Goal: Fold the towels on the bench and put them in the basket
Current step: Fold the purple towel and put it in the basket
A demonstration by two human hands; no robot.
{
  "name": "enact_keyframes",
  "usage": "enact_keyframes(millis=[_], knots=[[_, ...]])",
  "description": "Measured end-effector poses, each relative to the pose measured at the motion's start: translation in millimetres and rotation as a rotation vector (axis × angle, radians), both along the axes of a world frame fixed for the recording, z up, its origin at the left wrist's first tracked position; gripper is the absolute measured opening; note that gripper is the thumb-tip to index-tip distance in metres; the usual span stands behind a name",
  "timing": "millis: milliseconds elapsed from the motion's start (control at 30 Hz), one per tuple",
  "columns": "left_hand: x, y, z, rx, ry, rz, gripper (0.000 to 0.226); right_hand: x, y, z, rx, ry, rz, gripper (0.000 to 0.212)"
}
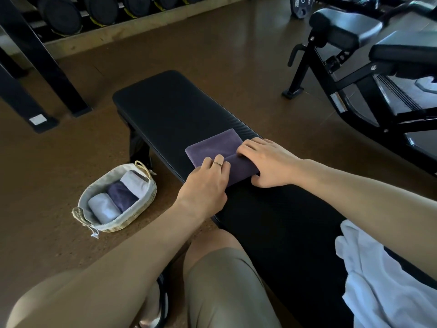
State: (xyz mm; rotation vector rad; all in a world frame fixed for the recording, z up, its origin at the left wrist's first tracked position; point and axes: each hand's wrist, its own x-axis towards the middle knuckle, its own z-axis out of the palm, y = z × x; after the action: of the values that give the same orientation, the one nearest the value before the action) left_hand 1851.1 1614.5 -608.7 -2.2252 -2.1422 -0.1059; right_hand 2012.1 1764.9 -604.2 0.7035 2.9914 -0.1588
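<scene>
Down on the floor to the left sits the basket (132, 217) with three rolled towels (123, 196) inside. On the black desk (165, 107) lies the purple towel (212, 144), partly rolled. The left hand (205, 183) pinches its near roll; the right hand (267, 162) curls round the roll's other end.

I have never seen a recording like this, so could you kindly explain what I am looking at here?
There is no machine: a person wears a camera on the head, looking down at their own hands. They sit at a black gym bench. The left hand and right hand are rolling a purple towel on it. On the floor stands a wicker basket holding three rolled towels, two pale and one purple. A white cloth lies on the bench's near end.
</scene>
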Motion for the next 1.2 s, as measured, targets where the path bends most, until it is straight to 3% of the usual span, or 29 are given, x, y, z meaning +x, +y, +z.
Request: enact_keyframes(millis=[100,200,300,433,500,667,867,1067,1200], knots=[[-1,-2,0,-0.023,-0.011,-0.015,0.054,1,1,1,-0.049,-0.006,-0.017,0.059],[-7,-2,6,-0.012,-0.058,-0.010,0.045,0,2,3,-0.171,0.074,-0.079,0.042],[-21,3,17,-0.046,-0.223,0.059,0.034,-2,6,3,-0.325,0.191,-0.172,0.024],[-51,8,20,-0.106,-0.526,0.125,0.018,-11,12,7,-0.535,0.246,-0.352,0.016],[-63,12,15,-0.098,-0.658,0.161,0.015,-16,18,5,-0.582,0.257,-0.433,0.016],[-81,25,-1,-0.020,-0.856,0.324,0.011,-38,28,2,-0.732,0.342,-0.647,0.039],[-86,43,-11,0.009,-0.923,0.527,0.025,-60,25,-12,-0.528,0.315,-0.741,0.050],[-88,57,-21,0.024,-0.813,0.582,0.023,-70,23,-16,-0.374,0.252,-0.774,0.054],[-89,61,-23,-0.027,-0.824,0.634,0.026,-68,27,-10,-0.400,0.231,-0.794,0.057]])
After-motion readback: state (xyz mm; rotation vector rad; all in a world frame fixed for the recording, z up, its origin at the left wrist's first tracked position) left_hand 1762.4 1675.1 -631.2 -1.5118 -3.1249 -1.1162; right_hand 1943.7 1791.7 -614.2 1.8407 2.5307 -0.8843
